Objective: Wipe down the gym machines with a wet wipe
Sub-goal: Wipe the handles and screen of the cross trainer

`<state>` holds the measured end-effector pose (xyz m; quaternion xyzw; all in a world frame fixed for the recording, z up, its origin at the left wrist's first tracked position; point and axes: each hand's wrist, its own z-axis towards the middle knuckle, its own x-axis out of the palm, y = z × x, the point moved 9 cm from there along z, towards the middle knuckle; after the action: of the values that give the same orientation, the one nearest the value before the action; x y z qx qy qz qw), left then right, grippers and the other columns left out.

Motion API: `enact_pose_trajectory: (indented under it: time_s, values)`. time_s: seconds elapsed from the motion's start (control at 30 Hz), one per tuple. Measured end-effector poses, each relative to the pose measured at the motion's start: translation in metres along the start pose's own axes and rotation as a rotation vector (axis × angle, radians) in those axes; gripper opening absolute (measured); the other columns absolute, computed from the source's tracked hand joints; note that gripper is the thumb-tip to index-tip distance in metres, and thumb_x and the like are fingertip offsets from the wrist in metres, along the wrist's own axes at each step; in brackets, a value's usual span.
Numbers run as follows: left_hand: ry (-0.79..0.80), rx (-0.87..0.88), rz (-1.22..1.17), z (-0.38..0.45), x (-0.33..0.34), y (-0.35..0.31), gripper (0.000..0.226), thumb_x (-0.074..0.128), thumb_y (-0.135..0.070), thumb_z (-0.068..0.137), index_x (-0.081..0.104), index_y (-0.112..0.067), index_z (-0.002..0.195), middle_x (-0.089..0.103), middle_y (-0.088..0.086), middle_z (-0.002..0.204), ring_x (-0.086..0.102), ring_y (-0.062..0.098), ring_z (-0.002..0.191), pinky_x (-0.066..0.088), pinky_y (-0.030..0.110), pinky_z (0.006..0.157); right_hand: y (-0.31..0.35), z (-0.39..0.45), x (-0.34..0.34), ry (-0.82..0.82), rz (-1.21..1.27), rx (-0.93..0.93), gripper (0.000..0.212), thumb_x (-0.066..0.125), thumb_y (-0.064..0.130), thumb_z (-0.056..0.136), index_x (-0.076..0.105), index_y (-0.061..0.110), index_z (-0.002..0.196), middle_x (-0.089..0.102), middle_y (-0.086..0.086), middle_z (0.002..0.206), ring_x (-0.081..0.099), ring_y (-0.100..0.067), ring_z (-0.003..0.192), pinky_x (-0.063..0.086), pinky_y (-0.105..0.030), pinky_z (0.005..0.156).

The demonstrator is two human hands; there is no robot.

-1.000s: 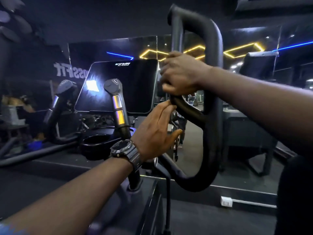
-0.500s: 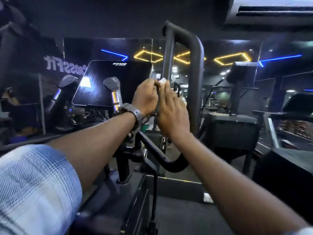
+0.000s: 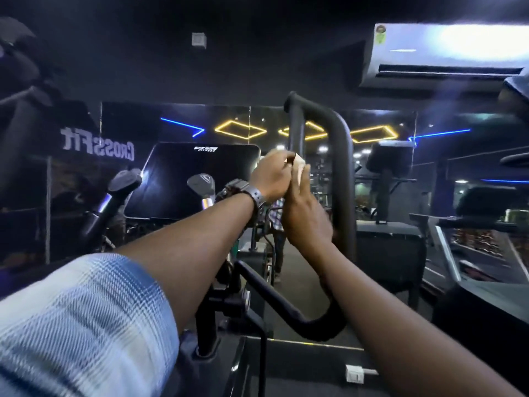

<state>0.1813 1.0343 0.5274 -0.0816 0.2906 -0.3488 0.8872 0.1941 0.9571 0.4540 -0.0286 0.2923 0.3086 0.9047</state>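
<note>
Fingers [image 3: 282,167] pinching wipe [image 3: 299,161], handlebar [image 3: 340,179] beside

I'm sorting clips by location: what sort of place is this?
Almost certainly a gym: a looped machine handlebar, a dark console screen and mirrored "CrossFit" lettering on the mirror wall.
</note>
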Motion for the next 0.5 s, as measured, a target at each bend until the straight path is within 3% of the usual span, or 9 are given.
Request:
enact_pose_trajectory:
  time_s: [0.07, 0.17, 0.27, 0.33, 0.43, 0.5]
  values:
    - [0.03, -0.01, -0.028, 0.004, -0.003, 0.003, 0.035, 0.042, -0.012, 0.101, 0.059, -0.006, 0.132, 0.056, 0.011, 0.137, 0.051, 0.022, 0.127, 0.036, 0.029, 0.107, 0.006, -0.023, -0.002, -0.106, -0.11, -0.076, 0.068, 0.034, 0.002, 0.096, 0.008, 0.009, 0.158, 0.01, -0.016, 0.164, 0.055, -0.032, 0.127, 0.059, -0.035, 0.077]
    - [0.141, 0.005, -0.052, 0.005, -0.008, 0.014, 0.035, 0.04, -0.018, 0.104, 0.06, -0.009, 0.131, 0.059, 0.009, 0.135, 0.054, 0.021, 0.125, 0.039, 0.029, 0.104, 0.014, -0.048, -0.005, -0.167, -0.176, -0.223, 0.061, 0.023, 0.007, 0.091, 0.033, 0.0, 0.151, 0.033, -0.02, 0.156, 0.035, -0.03, 0.144, 0.042, -0.045, 0.111]
    - [0.234, -0.004, -0.106, 0.002, -0.021, 0.037, 0.038, 0.038, -0.029, 0.105, 0.067, -0.011, 0.121, 0.068, 0.01, 0.119, 0.064, 0.026, 0.109, 0.047, 0.046, 0.102, 0.031, -0.041, 0.003, -0.175, -0.039, -0.252, 0.066, 0.038, -0.011, 0.088, 0.03, 0.001, 0.152, 0.031, -0.017, 0.158, 0.027, -0.028, 0.148, 0.027, -0.043, 0.12]
    - [0.171, -0.085, -0.14, 0.0, -0.043, 0.071, 0.053, 0.035, -0.046, 0.099, 0.071, -0.009, 0.111, 0.071, 0.011, 0.112, 0.065, 0.026, 0.105, 0.045, 0.051, 0.101, 0.063, -0.023, 0.02, -0.105, 0.057, -0.231, 0.076, 0.043, -0.015, 0.086, 0.022, 0.007, 0.156, 0.022, -0.012, 0.162, 0.022, -0.023, 0.15, 0.018, -0.033, 0.121]
    - [0.031, -0.219, -0.181, -0.013, -0.087, 0.129, 0.063, 0.03, -0.059, 0.097, 0.07, -0.014, 0.116, 0.068, 0.005, 0.124, 0.06, 0.018, 0.12, 0.038, 0.039, 0.111, 0.115, 0.002, 0.075, 0.009, 0.132, -0.248, 0.065, 0.037, -0.002, 0.095, 0.016, 0.007, 0.156, 0.016, -0.012, 0.164, 0.016, -0.022, 0.151, 0.004, -0.02, 0.118]
    - [-0.001, -0.288, -0.192, -0.024, -0.102, 0.167, 0.062, 0.029, -0.057, 0.101, 0.064, -0.014, 0.128, 0.062, 0.005, 0.135, 0.052, 0.018, 0.13, 0.031, 0.035, 0.115, 0.136, 0.018, 0.113, 0.027, 0.136, -0.284, 0.063, 0.031, 0.0, 0.096, 0.014, 0.002, 0.156, 0.012, -0.016, 0.164, 0.01, -0.026, 0.153, 0.009, -0.033, 0.125]
